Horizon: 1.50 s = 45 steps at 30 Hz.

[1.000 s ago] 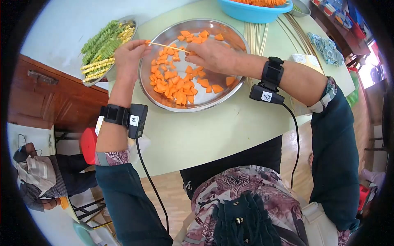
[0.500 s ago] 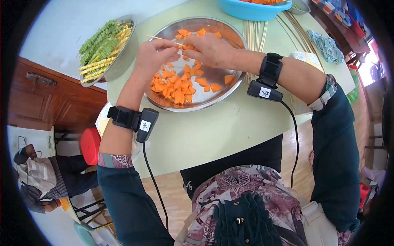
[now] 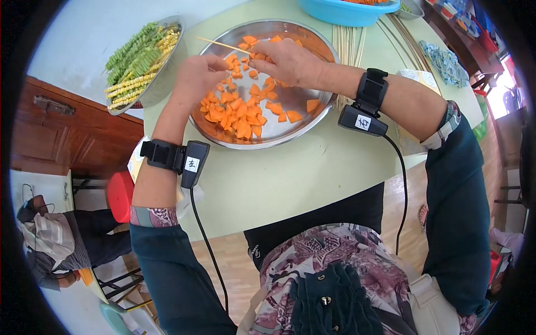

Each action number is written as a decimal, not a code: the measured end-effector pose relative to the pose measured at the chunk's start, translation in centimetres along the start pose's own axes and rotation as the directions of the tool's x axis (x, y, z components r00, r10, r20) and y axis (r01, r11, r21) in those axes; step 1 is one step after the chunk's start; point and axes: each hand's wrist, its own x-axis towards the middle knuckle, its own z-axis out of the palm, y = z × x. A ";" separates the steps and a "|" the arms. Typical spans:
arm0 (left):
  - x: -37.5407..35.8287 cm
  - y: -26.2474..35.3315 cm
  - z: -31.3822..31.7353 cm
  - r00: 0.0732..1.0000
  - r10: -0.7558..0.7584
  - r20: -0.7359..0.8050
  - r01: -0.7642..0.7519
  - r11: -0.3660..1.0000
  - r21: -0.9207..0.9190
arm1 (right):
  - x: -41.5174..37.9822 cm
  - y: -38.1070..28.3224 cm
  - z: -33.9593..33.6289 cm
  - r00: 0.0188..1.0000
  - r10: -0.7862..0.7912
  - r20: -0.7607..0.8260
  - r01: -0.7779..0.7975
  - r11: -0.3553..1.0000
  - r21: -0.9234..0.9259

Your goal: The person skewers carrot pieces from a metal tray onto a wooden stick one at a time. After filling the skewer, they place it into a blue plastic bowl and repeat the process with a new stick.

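My right hand (image 3: 287, 62) is closed around a thin wooden skewer (image 3: 223, 45), whose bare end sticks out to the left above the pan. Orange shows at its fingers, perhaps carrot on the skewer, largely hidden by the hand. My left hand (image 3: 201, 78) hovers over the pan's left rim, off the skewer, thumb and forefinger slightly parted near some carrot pieces. Below both hands is a wide round metal pan (image 3: 279, 133). Cut carrot pieces (image 3: 237, 114) are heaped at its lower left, with others scattered toward the right and the far side.
A metal basin (image 3: 167, 72) of skewered green vegetable and corn stands at the left. Behind the pan is a blue tub (image 3: 340, 15) with orange food. Bare wooden skewers (image 3: 349, 47) lie right of the pan, near a patterned cloth (image 3: 444, 62). Another person (image 3: 72, 240) is at far left.
My left hand has let go of the skewer and drawn back left and slightly down. My right hand still has the skewer, its free end now tilted higher.
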 end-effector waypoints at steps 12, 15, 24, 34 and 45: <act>0.0 -0.4 -3.6 0.976 -0.147 0.163 0.175 0.969 -0.175 | 0.1 -0.5 -0.2 1.000 0.024 0.011 -0.023 0.999 -0.031; 0.1 -0.9 -6.2 0.958 -0.204 0.201 0.255 0.926 -0.278 | 0.3 -0.6 -0.7 0.998 0.037 0.058 -0.037 0.999 -0.016; 0.4 -2.8 -12.0 0.985 -0.157 0.074 0.169 0.774 -0.611 | 0.6 0.2 -0.2 0.999 -0.019 0.040 0.019 1.000 -0.018; 1.9 -0.1 -4.9 0.978 -0.068 0.197 0.178 0.764 -0.620 | 0.5 0.1 -0.5 1.000 0.004 0.028 -0.003 1.000 -0.010; 0.7 2.8 -0.8 0.933 -0.130 0.335 0.273 0.863 -0.424 | 1.0 0.5 -1.0 0.998 0.016 -0.055 -0.009 0.991 0.135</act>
